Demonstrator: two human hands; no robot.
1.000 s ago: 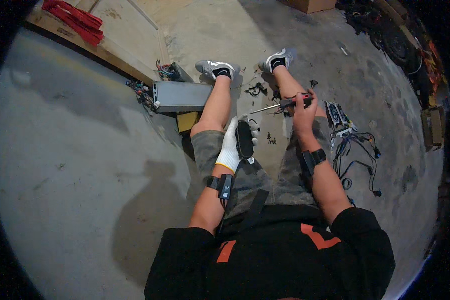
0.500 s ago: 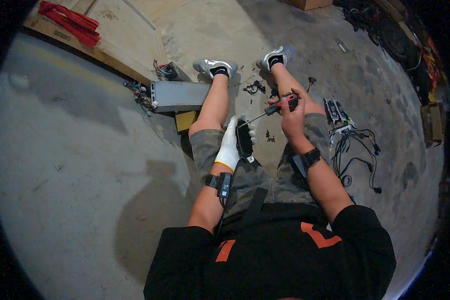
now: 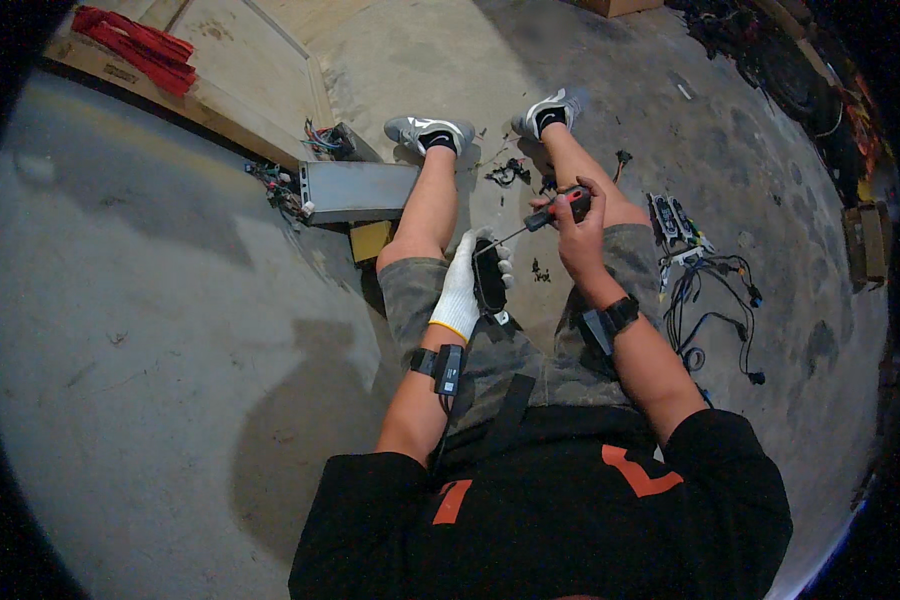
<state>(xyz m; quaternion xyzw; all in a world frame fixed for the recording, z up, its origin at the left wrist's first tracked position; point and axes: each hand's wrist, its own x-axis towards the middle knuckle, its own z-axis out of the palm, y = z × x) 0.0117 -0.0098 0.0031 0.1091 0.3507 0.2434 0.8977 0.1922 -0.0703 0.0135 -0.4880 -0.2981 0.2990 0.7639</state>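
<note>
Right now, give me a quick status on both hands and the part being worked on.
Left hand, white glove, grips black oblong part. Right hand grips red-handled screwdriver, tip at the part's top end. Nothing between them.

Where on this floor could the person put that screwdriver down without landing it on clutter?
The widest bare concrete lies on the person's left, below the grey metal box and wooden board. A narrower bare strip runs between the knees. The right side is crowded: tangled cables and circuit boards beside the right hand, holding the screwdriver.

Black top with orange marks, camouflage shorts, white glove on left hand (image 3: pixel 460 290), black wrist straps, grey trainers
</note>
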